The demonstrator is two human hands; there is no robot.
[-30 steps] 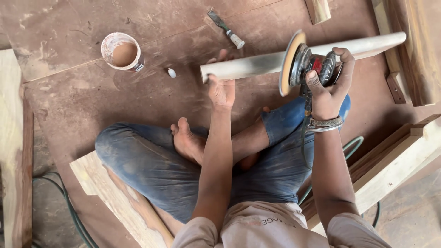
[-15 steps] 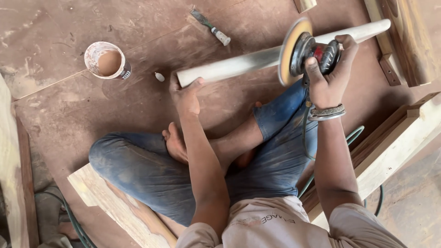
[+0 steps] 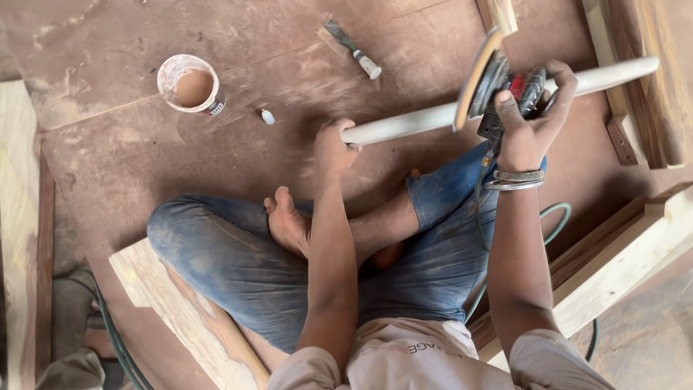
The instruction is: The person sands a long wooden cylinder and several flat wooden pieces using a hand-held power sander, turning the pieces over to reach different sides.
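The person sits cross-legged on a dusty brown floor [image 3: 108, 144], with a long pale round wooden pole [image 3: 411, 124] lying across in front of the knees, running from near the middle of the view up toward the right edge. The left hand [image 3: 333, 148] is wrapped shut around the near end of the pole, fingers curled over it, apparently to keep it from rolling or shifting. The right hand [image 3: 527, 119] is closed tightly around the body of a disc sander [image 3: 498, 83], a metal bangle on that wrist; the tool's round sanding disc [image 3: 473, 76] stands on edge just against the pole, roughly midway along it, so that the disc face meets the rounded surface. The sander's cord trails down past the right knee to a green cable [image 3: 556, 217] on the floor. Well apart on the floor sit 1 small open tin [image 3: 191, 85] of brownish paste, a tiny white cap [image 3: 268, 116] near it, and a chisel [image 3: 352, 49] beyond the pole. Pale wooden planks [image 3: 621, 267] lie at the right and under the left leg.
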